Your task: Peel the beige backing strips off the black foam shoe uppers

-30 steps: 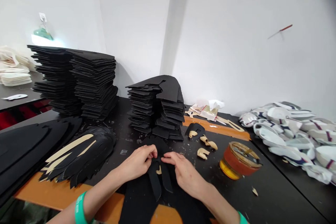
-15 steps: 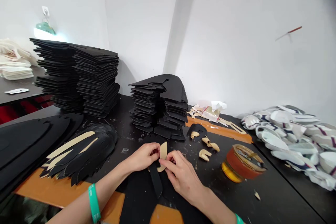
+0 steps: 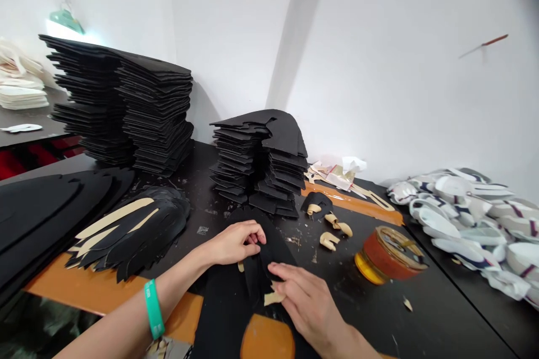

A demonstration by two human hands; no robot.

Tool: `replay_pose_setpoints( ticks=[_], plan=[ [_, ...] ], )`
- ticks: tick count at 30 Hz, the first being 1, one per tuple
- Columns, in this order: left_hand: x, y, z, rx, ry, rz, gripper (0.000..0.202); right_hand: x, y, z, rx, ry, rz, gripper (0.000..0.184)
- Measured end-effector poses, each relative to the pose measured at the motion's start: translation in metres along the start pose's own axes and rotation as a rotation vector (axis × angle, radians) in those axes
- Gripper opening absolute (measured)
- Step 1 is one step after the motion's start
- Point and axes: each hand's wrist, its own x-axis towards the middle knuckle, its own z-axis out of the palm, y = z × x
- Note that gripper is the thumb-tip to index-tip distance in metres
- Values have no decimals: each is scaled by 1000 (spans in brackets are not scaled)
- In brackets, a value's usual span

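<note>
A large black curved shoe-upper piece (image 3: 223, 305) lies in front of me on the table. On it is a narrow black strip (image 3: 252, 280), its upper end at my left hand (image 3: 236, 244). The fingers of that hand are curled together and seem to pinch the strip; the exact contact is partly hidden. My right hand (image 3: 305, 297) is closed on a beige piece of backing paper (image 3: 273, 297), which hangs beside the strip's lower part. A sliver of beige shows under my left hand.
Black strips (image 3: 151, 241) with beige backing lie at left. Tall stacks of black pieces (image 3: 155, 112) and a lower stack (image 3: 282, 134) stand behind. Curled beige scraps (image 3: 329, 240) and an amber jar (image 3: 385, 258) are at right, before a pile of white shoe uppers (image 3: 471, 219).
The upright beige backing has come away from the black strip and is now lower, in my right hand. My right hand has moved down and toward me; the left stays near the strip's top.
</note>
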Motion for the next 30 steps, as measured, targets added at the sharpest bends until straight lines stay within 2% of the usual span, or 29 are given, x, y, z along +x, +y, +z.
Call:
replay_pose_setpoints(
  ticks=[7,12,19,23,30],
  plan=[
    [-1,3,-4,37,-62,36,20,-6,-9,2,55,6,-14,18],
    [-2,8,-4,45,-85,54,14,-8,-9,6,46,-18,-55,17],
    [-3,17,3,113,-65,27,8,-18,-6,8,-21,-150,-76,19],
    [-4,19,8,134,-48,41,14,-21,-6,9,-46,-205,-83,21],
    [-4,21,9,152,-63,39,16,-22,-10,7,-66,-188,-92,19]
  ],
)
